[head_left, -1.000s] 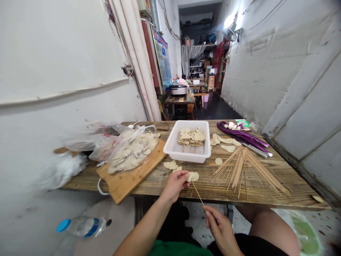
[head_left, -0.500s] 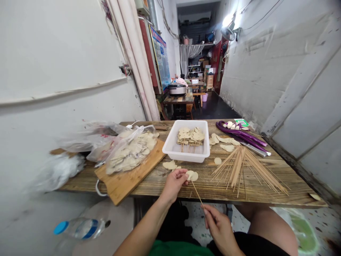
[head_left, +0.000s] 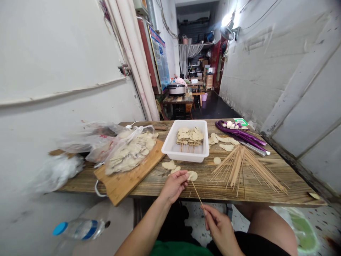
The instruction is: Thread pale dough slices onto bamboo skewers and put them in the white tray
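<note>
My left hand (head_left: 173,185) pinches pale round eggplant slices (head_left: 192,175) just above the near edge of the wooden table (head_left: 255,188). My right hand (head_left: 218,227), below the table edge, is closed on the lower end of a thin bamboo skewer (head_left: 197,193) whose tip runs up into those slices. A white plastic tub (head_left: 188,153) behind my left hand holds several finished skewers (head_left: 189,137). Loose slices (head_left: 168,165) lie beside the tub.
A fan of bamboo skewers (head_left: 246,169) lies at the right. Purple eggplants (head_left: 243,135) and cut slices sit at the far right. A cutting board (head_left: 128,176) carries a plastic bag of slices (head_left: 130,149). A water bottle (head_left: 80,229) lies on the floor at the left.
Both hands stay almost where they were, holding the slices and the skewer. The view has shifted slightly.
</note>
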`<state>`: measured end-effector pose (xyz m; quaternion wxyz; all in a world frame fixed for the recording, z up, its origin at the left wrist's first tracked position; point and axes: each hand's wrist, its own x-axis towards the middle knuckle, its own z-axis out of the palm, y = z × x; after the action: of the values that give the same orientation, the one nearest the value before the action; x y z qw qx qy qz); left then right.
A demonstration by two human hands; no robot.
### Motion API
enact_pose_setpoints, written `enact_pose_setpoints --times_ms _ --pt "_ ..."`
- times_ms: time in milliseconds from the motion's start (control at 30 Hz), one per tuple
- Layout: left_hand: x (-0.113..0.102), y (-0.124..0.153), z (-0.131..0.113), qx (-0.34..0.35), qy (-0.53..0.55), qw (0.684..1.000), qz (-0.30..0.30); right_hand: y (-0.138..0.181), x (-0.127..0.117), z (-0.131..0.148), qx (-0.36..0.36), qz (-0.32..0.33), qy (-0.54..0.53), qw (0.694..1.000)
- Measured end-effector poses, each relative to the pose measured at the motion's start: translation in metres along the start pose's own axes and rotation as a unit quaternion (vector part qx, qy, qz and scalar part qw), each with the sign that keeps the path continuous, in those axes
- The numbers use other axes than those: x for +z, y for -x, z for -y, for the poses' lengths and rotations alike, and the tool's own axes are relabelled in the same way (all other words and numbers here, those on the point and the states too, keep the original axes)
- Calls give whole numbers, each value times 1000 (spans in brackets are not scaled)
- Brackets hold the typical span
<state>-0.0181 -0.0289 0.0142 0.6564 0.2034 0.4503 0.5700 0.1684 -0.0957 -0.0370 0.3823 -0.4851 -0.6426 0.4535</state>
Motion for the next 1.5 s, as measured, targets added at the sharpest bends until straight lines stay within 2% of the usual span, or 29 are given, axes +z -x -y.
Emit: enact_pose_setpoints --times_ms 133,433,833,1100,1300,1500 --pt "2 0 1 -14 13 1000 3 2 0 0 7 0 -7 1000" --pt "8 1 9 30 -9 999 -20 2 -1 0 14 -11 -34 999" --pt "14 5 9 46 -77 996 -21 1 -2 2 36 3 -53 998" --pt "25 14 22 14 -71 997 13 -12 1 3 23 -27 -83 996" --pt "36 26 43 29 -89 995 40 -28 -4 6 16 -33 -95 995" --pt "34 26 45 9 -47 998 27 -19 -9 1 19 -22 -99 995"
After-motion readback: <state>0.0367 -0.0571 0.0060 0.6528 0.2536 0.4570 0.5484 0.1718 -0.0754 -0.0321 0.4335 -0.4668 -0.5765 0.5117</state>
